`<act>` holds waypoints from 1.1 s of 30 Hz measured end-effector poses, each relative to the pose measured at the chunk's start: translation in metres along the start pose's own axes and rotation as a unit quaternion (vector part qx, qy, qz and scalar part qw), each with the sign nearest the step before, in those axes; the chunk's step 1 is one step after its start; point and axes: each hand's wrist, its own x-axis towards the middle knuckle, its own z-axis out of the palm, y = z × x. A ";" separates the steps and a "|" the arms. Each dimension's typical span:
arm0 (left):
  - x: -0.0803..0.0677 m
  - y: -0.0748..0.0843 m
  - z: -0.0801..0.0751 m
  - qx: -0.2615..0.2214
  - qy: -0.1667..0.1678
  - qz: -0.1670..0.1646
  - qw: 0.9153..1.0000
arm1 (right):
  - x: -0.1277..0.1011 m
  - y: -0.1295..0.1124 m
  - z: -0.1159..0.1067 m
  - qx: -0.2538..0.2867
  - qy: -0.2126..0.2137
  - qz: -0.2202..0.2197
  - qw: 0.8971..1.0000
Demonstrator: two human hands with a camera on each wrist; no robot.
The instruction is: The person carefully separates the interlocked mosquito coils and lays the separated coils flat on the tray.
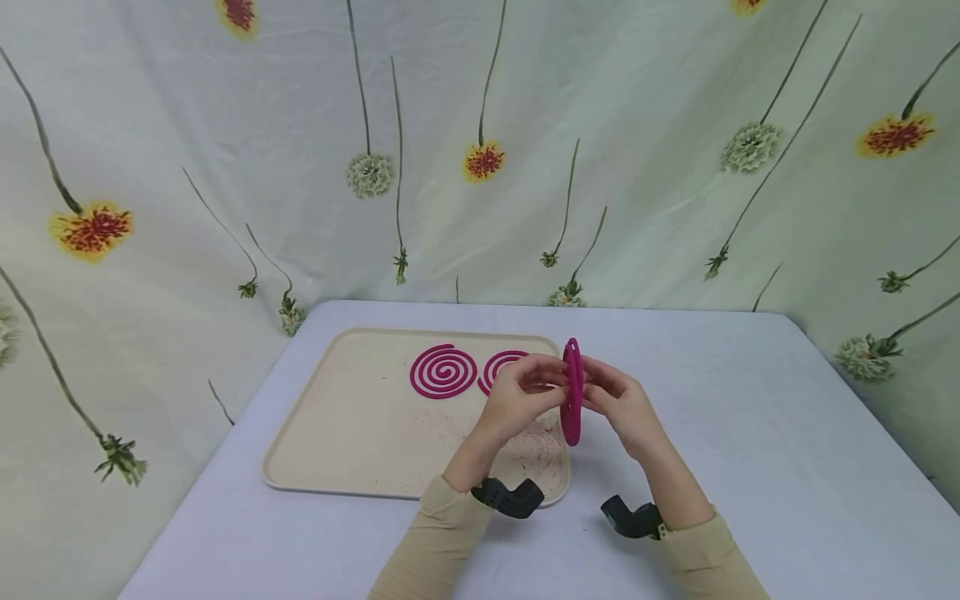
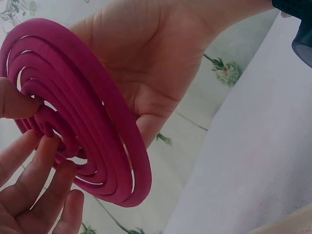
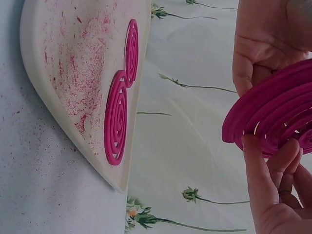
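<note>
A magenta spiral coil (image 1: pixel 572 392) is held upright and edge-on between both hands, above the right end of the tray. My left hand (image 1: pixel 551 385) pinches it from the left, thumb and fingers (image 2: pixel 34 180) at the spiral's centre (image 2: pixel 78 112). My right hand (image 1: pixel 592 387) grips it from the right, its palm (image 2: pixel 146 63) behind the disc and its fingers (image 3: pixel 273 190) against the coil (image 3: pixel 278 112). Two more magenta coils lie flat on the beige tray (image 1: pixel 337 433): one in full view (image 1: pixel 443 371), one partly hidden by my left hand (image 1: pixel 498 364).
The tray (image 3: pixel 58 58) is dusted with pink crumbs and sits on a pale lilac tablecloth (image 1: pixel 750 433). A floral curtain (image 1: pixel 600 150) hangs behind and to both sides of the table. Black wrist cameras (image 1: pixel 506 497) sit on both beige sleeves.
</note>
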 end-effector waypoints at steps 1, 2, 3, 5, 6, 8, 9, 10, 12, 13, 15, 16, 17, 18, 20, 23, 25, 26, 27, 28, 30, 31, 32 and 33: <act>0.000 0.000 0.000 -0.002 0.000 -0.002 1.000 | 0.000 0.000 0.000 0.000 -0.002 -0.002 1.000; 0.000 -0.001 0.000 -0.007 0.001 -0.004 1.000 | 0.000 0.001 -0.001 0.001 -0.004 -0.004 1.000; 0.000 -0.001 0.000 -0.012 0.002 -0.006 1.000 | 0.000 0.002 -0.001 0.003 -0.005 -0.007 1.000; 0.001 -0.001 0.002 -0.022 0.009 -0.009 1.000 | 0.000 0.002 -0.002 0.007 -0.004 -0.011 1.000; 0.001 -0.001 0.003 -0.030 0.015 -0.010 0.999 | 0.000 0.002 -0.002 0.009 0.002 -0.007 1.000; 0.001 -0.002 0.004 -0.042 0.031 -0.015 0.999 | 0.000 0.001 -0.003 0.013 0.013 0.002 1.000; 0.001 -0.002 0.005 -0.046 0.037 -0.017 0.998 | 0.000 0.001 -0.003 0.016 0.019 0.007 1.000; 0.001 -0.001 0.006 -0.048 0.044 -0.020 0.998 | 0.000 0.000 -0.003 0.017 0.025 0.011 1.000; 0.000 0.002 0.007 -0.052 0.053 -0.026 0.997 | -0.001 -0.001 -0.004 0.022 0.031 0.020 0.999; 0.000 0.004 0.008 -0.051 0.055 -0.030 0.997 | -0.001 -0.001 -0.004 0.025 0.030 0.019 0.999; -0.002 0.012 0.009 -0.046 0.060 -0.034 0.997 | -0.001 -0.001 -0.003 0.029 0.029 0.018 0.999; -0.003 0.017 0.010 -0.042 0.065 -0.037 0.996 | -0.001 -0.001 -0.003 0.030 0.031 0.019 0.999; -0.004 0.022 0.011 -0.041 0.070 -0.039 0.996 | 0.000 -0.001 -0.002 0.033 0.033 0.020 0.999; -0.006 0.026 0.012 -0.040 0.076 -0.039 0.996 | 0.000 0.000 -0.002 0.033 0.036 0.020 0.999; -0.005 0.026 0.013 -0.036 0.091 -0.048 0.994 | 0.001 0.001 0.000 0.035 0.044 0.020 0.998; -0.001 0.015 0.015 -0.039 0.117 -0.061 0.991 | 0.002 0.001 0.001 0.038 0.059 0.023 0.997; 0.003 0.005 0.016 -0.043 0.130 -0.067 0.988 | 0.003 0.001 0.002 0.039 0.071 0.028 0.996; 0.003 0.002 0.016 -0.046 0.137 -0.065 0.987 | 0.003 0.001 0.003 0.040 0.077 0.031 0.996; 0.004 0.000 0.017 -0.049 0.143 -0.060 0.987 | 0.003 0.001 0.003 0.040 0.084 0.036 0.995; 0.005 -0.001 0.017 -0.053 0.149 -0.055 0.986 | 0.003 0.000 0.003 0.043 0.089 0.040 0.994; 0.005 -0.002 0.019 -0.060 0.161 -0.044 0.984 | 0.003 -0.001 0.004 0.050 0.098 0.047 0.993; 0.005 -0.003 0.020 -0.064 0.168 -0.040 0.983 | 0.002 -0.002 0.005 0.055 0.102 0.050 0.992; 0.005 -0.003 0.021 -0.065 0.175 -0.038 0.982 | 0.002 -0.003 0.005 0.061 0.106 0.053 0.991; 0.004 -0.003 0.022 -0.064 0.182 -0.036 0.981 | 0.001 -0.004 0.006 0.065 0.108 0.055 0.991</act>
